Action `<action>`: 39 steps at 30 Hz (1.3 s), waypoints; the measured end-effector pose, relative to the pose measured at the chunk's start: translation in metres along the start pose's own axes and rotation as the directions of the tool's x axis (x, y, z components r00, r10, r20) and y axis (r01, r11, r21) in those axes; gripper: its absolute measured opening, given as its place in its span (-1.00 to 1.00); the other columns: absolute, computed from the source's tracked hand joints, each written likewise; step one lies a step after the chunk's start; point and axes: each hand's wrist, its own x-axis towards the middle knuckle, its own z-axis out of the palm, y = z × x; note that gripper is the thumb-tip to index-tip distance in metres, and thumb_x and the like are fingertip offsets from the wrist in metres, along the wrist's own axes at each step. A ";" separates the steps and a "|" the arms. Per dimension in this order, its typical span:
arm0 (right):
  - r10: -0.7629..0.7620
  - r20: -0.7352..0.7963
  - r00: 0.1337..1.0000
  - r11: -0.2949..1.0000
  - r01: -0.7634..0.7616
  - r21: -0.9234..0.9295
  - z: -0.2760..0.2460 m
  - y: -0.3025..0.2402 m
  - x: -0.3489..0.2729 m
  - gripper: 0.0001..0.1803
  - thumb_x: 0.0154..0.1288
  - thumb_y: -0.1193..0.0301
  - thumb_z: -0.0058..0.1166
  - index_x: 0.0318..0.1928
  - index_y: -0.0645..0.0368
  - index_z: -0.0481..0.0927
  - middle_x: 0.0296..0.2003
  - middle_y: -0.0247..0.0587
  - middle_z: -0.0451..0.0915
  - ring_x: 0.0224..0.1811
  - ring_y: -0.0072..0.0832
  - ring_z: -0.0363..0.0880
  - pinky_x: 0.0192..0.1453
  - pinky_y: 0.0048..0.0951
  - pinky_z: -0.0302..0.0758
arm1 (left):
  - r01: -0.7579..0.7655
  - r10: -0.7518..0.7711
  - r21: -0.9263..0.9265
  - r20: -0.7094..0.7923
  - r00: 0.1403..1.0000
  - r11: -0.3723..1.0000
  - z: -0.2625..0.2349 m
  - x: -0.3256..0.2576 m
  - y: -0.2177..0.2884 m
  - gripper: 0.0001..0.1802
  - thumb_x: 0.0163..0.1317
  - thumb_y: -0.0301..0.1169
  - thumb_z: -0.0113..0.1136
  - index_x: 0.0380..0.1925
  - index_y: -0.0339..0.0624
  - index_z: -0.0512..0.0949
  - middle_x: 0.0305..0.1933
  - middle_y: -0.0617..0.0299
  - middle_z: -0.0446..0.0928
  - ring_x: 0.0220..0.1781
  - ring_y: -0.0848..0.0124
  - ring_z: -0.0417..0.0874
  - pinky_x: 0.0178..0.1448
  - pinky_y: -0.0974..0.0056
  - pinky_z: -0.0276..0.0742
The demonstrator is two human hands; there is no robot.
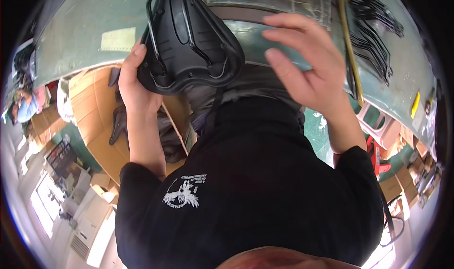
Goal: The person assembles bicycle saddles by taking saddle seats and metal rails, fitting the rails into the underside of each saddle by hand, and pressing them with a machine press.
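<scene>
A black bicycle saddle (pixel 182 47) is held underside up over the near edge of the workbench, its wide rear end toward me. Two dark metal rails run along its underside and seat into sockets near the rear. My left hand (pixel 135 82) grips the saddle's left rear edge, thumb up along the side. To the right, my right hand (pixel 309 63) hovers with its fingers spread, apart from the saddle and holding nothing. Bent black metal rails (pixel 371 44) lie in a bundle on the bench at the far right.
An open cardboard box (pixel 97 113) with dark saddle-like pieces stands at my left. A yellow-handled tool (pixel 415 104) lies on the right of the green bench (pixel 75 42). Below that side are a pale plastic stool (pixel 378 120) and cartons. Another person (pixel 26 106) appears far left.
</scene>
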 end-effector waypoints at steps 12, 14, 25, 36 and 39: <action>0.009 -0.319 0.948 0.841 -0.180 -0.511 0.016 0.055 0.024 -0.53 0.21 0.38 0.32 0.12 0.30 0.65 -0.09 0.02 0.65 -0.16 -0.09 0.68 -0.10 -0.22 0.68 | -0.589 0.450 0.799 0.485 0.750 0.122 0.103 0.099 -0.068 -0.66 0.50 -0.29 0.27 0.07 -0.36 0.64 0.21 -0.11 0.65 0.21 0.05 0.67 0.35 0.11 0.52; -0.045 -0.351 0.935 0.765 -0.193 -0.614 0.018 0.061 0.030 -0.58 0.22 0.34 0.29 0.07 0.26 0.67 -0.16 -0.05 0.63 -0.25 -0.18 0.66 -0.25 -0.26 0.66 | -0.597 0.438 0.800 0.560 0.703 -0.064 0.116 0.103 -0.067 -0.68 0.47 -0.28 0.29 -0.05 -0.38 0.67 0.22 -0.16 0.63 0.23 -0.03 0.65 0.37 0.06 0.49; -0.064 -0.549 0.833 0.806 -0.281 -0.521 0.022 0.118 0.071 -0.58 0.20 0.27 0.33 0.06 0.11 0.65 -0.32 -0.16 0.59 -0.41 -0.19 0.67 -0.44 -0.24 0.63 | -0.622 0.519 0.733 0.658 0.545 -0.275 0.132 0.185 -0.077 -0.74 0.41 -0.39 0.30 -0.43 -0.36 0.63 0.07 0.01 0.73 -0.05 0.09 0.76 0.03 0.15 0.65; -0.057 -0.561 0.826 0.845 -0.259 -0.468 0.025 0.110 0.064 -0.35 0.26 0.14 0.36 0.17 0.38 0.54 -0.19 0.00 0.65 -0.29 -0.09 0.72 -0.31 -0.23 0.69 | -0.661 0.576 0.666 0.706 0.411 -0.345 0.123 0.183 -0.078 -0.73 0.31 -0.35 0.42 -0.12 -0.27 0.61 0.17 -0.10 0.64 0.09 -0.05 0.70 0.16 0.06 0.62; 0.002 -0.547 0.837 0.886 -0.255 -0.387 0.020 0.097 0.060 -0.24 0.30 0.06 0.34 0.25 0.46 0.46 -0.12 0.14 0.67 -0.22 0.04 0.73 -0.21 -0.18 0.71 | -0.695 0.630 0.711 0.590 0.505 -0.108 0.116 0.176 -0.071 -0.55 0.25 -0.31 0.46 0.07 -0.22 0.56 0.28 -0.12 0.56 0.31 -0.11 0.57 0.39 -0.03 0.46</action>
